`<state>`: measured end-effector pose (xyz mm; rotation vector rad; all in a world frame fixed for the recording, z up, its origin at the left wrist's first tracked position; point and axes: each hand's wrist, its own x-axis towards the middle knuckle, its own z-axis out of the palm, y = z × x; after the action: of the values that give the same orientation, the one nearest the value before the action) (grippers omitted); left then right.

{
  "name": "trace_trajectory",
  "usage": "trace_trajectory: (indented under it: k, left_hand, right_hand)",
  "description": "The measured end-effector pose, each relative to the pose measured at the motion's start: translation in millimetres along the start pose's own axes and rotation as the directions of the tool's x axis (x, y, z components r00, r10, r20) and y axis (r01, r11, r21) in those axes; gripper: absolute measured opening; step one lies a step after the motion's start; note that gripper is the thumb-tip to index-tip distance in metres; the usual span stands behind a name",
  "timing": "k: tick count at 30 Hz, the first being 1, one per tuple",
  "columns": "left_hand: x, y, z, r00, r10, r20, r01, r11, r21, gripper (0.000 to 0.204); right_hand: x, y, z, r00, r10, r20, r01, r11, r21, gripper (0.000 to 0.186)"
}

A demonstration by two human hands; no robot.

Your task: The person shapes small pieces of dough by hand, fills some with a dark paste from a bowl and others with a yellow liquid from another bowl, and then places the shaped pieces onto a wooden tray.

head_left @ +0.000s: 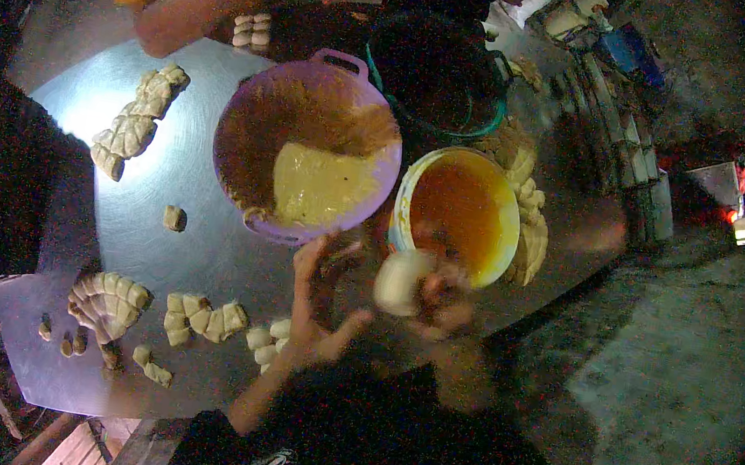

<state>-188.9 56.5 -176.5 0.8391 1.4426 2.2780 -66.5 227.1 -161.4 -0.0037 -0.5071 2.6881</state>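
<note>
As we look down from over the dark shirt, the left hand [319, 320] comes first, at the near side of the purple basin [393, 136], its thumb and fingers spread and holding nothing that we can see. Just right of it, off the basin's near right edge, we find a smooth, pale dough ball [399, 283] gripped by the right hand [446, 303], whose fingers curl about the ball's right side; blur keeps us from telling each fingertip's place. We judge the ball soft, fairly light and easily dented, perhaps a little tacky, so we would cup its rounded sides with a broad palm rather than pinch it. To the basin's near left, a fan of scored dough [109, 301] and a scored strip [206, 319] lie on the metal table [208, 267]. Right of the basin we see a white bucket [504, 250] of orange liquid [462, 193]; beyond the basin's far right, a green-rimmed tub [492, 124]; beyond its far left, another person's forearm [205, 3].
</note>
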Motion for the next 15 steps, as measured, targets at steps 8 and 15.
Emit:
trace_trajectory:
  k: [8,15]
  left_hand:
    - [-20,-6,-70,0.994,-0.025,0.109,0.016,0.996,0.085,0.034]
    - [2,32,-57,0.995,-0.085,0.058,0.059,0.93,0.362,0.03]
  right_hand:
    - [193,-127,21,0.807,-0.49,0.329,0.063,-0.483,-0.873,0.035]
    - [302,-136,-108,0.871,0.111,-0.478,-0.179,-0.836,-0.519,0.061]
